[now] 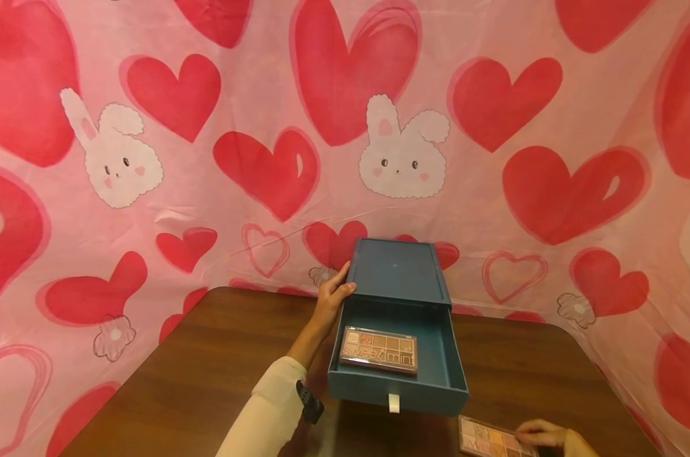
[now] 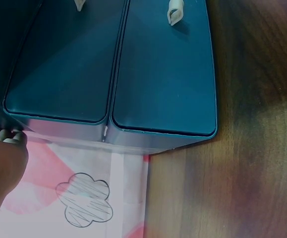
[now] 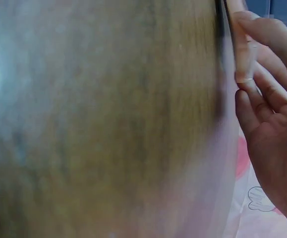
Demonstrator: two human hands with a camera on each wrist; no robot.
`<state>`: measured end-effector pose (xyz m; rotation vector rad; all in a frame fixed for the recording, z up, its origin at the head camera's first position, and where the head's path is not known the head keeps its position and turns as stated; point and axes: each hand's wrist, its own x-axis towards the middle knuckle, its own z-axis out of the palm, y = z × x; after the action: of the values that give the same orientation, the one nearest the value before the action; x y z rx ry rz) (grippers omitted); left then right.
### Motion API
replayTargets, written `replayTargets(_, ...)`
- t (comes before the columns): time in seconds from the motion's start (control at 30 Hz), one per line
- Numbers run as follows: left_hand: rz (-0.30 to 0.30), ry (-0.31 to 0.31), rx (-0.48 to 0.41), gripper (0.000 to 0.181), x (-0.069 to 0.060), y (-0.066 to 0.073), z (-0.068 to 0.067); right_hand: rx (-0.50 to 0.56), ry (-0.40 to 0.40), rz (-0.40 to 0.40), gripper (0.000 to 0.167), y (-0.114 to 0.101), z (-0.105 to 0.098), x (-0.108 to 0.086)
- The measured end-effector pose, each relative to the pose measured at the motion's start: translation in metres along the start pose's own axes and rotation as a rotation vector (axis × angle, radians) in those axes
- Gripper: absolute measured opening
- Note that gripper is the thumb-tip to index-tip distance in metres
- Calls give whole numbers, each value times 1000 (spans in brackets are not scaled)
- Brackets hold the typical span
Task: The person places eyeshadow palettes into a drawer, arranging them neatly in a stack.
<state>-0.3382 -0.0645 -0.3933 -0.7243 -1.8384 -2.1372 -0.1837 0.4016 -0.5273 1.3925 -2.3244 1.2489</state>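
My left hand (image 1: 326,306) rests against the upper left side of a blue drawer unit (image 1: 396,270), thumb near the front edge. In the left wrist view, the fingers touch the side of the unit (image 2: 165,74). The top drawer (image 1: 373,388) stands pulled out. Inside it, at the left, lies an eyeshadow palette (image 1: 379,350) with lettering on its clear lid. Low at the right, my right hand (image 1: 544,435) pinches the edge of a second eyeshadow palette (image 1: 490,438). The right wrist view shows that palette (image 3: 242,62) edge-on between thumb and fingers.
A brown wooden table (image 1: 253,343) bears the drawer unit. A pink cloth (image 1: 236,114) with hearts and rabbits hangs behind and at both sides. A pale pull tab (image 1: 394,403) sticks out from the drawer front.
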Motion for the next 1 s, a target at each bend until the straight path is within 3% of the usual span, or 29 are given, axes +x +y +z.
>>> replayTargets(0.2,-16,-1,-14,67,0,0,1,-4,16,-60,72,0,-2,2)
replayTargets(0.3,-10,-3,-16,67,0,0,2,-17,26,-40,74,-4,-2,3)
replayTargets(0.53,-15,-13,-27,68,0,0,1,-16,89,-135,62,-14,-3,14)
replayTargets(0.73,-16,-11,-20,66,0,0,1,10,128,-56,71,-27,-7,19)
replayTargets(1.0,-19,-11,-22,67,0,-1,0,-263,286,121,65,-59,-12,35)
